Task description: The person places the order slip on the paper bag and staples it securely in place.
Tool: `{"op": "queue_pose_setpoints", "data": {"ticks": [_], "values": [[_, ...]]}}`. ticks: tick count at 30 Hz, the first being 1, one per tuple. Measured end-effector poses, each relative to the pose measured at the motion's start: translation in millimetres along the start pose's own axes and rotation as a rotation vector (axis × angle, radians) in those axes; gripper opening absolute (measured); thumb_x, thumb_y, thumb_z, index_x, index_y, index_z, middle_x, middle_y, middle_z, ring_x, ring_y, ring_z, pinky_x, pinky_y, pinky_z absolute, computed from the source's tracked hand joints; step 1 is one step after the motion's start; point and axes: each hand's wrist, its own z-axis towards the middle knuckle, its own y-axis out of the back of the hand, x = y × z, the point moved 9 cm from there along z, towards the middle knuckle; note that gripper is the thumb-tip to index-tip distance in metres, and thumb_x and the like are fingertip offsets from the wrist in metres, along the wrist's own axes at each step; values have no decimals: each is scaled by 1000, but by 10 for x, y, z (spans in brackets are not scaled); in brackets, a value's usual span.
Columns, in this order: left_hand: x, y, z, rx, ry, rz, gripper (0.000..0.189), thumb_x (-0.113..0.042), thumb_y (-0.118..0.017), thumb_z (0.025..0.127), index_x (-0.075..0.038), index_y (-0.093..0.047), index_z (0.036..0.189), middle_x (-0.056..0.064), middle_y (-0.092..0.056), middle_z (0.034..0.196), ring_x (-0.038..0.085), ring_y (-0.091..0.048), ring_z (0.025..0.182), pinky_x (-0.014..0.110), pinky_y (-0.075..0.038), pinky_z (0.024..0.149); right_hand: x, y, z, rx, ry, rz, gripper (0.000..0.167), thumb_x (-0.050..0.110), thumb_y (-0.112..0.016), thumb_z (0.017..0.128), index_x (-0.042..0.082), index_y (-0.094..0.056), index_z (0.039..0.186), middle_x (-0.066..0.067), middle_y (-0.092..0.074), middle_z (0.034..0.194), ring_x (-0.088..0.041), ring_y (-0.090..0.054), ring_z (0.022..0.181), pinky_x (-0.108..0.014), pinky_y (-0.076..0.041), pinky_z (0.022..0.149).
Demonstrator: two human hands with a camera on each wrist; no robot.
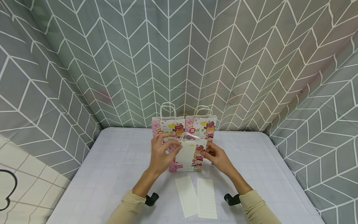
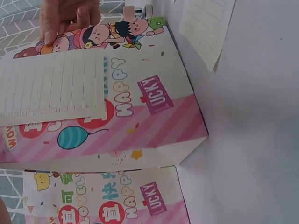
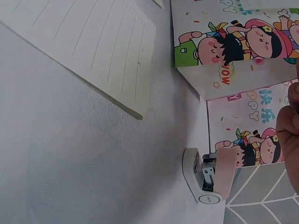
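A small gift bag (image 1: pixel 199 168) with pink stripes and cartoon figures stands upright on the table. Against its front lies a lined paper slip (image 2: pixel 51 84), reaching up to the top rim below the white twisted handle. My left hand (image 1: pixel 161 152) is at the upper left, thumb and index finger pinching the bag's rim at the slip's corner. On the other side my right hand (image 1: pixel 221 158) grips the bag's right edge, thumb in front and the other fingers partly hidden behind.
Two matching bags, a left one (image 1: pixel 165 123) and a right one (image 1: pixel 202 119), stand close behind. Two more lined slips, a left one (image 1: pixel 186 196) and a right one (image 1: pixel 207 199), lie in front. A pink and white stapler (image 3: pixel 210 177) sits by the rear bag. Patterned curtains (image 1: pixel 179 62) enclose the table.
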Motion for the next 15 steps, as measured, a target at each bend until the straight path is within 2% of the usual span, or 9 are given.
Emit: {"op": "queue_pose_setpoints", "data": {"ticks": [4, 8, 15], "values": [[43, -29, 6, -6, 39, -17, 15, -15, -86, 80, -17, -74, 89, 10, -67, 118, 28, -53, 115, 49, -32, 97, 7, 3, -4, -1, 4, -9, 28, 24, -70, 96, 20, -62, 122, -5, -64, 89, -19, -55, 70, -27, -42, 55], [77, -59, 0, -5, 57, -40, 14, -14, -85, 81, -16, -74, 89, 12, -70, 116, 30, -57, 114, 50, -33, 101, 10, 3, -14, 1, -6, -11, 30, 26, -71, 96, 20, -62, 124, -5, -64, 90, -18, -54, 70, -27, -42, 55], [113, -98, -9, -22, 69, -46, 14, -15, -85, 80, -16, -75, 89, 0, -73, 108, 23, -60, 106, 47, -34, 97, 20, -5, -13, 3, -3, -12, 32, 29, -71, 95, 19, -62, 124, -6, -63, 91, -18, -53, 70, -27, -42, 54]]}}
